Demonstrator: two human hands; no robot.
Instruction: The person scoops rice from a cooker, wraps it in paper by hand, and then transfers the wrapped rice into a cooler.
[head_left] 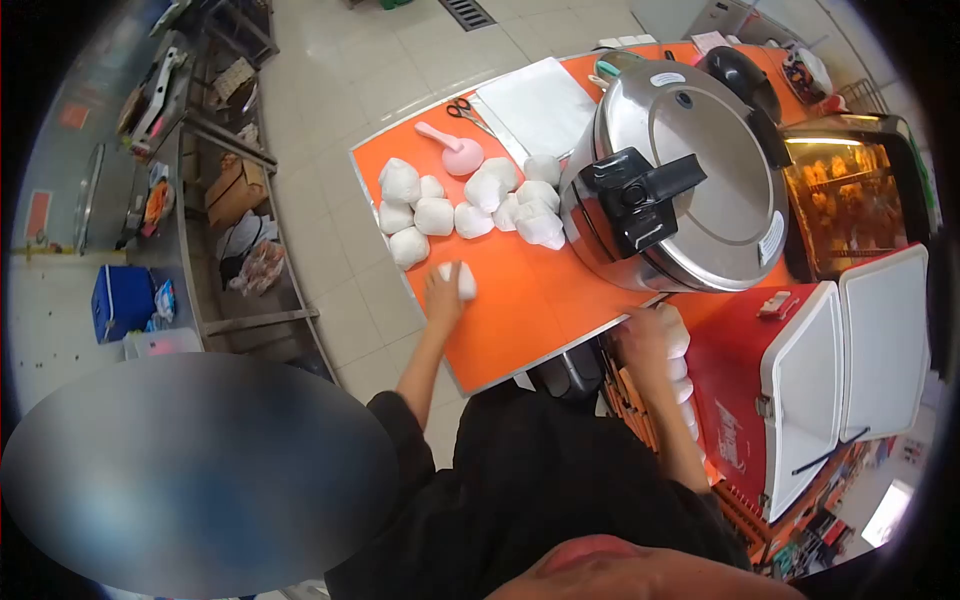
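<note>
My left hand [444, 298] is closed around a rounded white wrapped packet [466, 281], low over the orange tabletop [520, 310]. Ahead of it several similar white packets [434, 216] are heaped along the table. At the table's right edge, my right hand [645, 340] is beside a column of more white packets [677, 360]. Its fingers are blurred and partly hidden, so I cannot make out whether it grips one. A pink scoop [462, 155] rests behind the heap, with black-handled scissors [468, 113] a little farther back.
A large steel cooker [690, 180] with a black lid handle occupies the table's right side. White paper sheets [535, 105] lie near the back edge. A red cooler [740, 390] stands with its white lid open, close to a lit food display case [845, 195]. Metal shelving [255, 322] lines the left.
</note>
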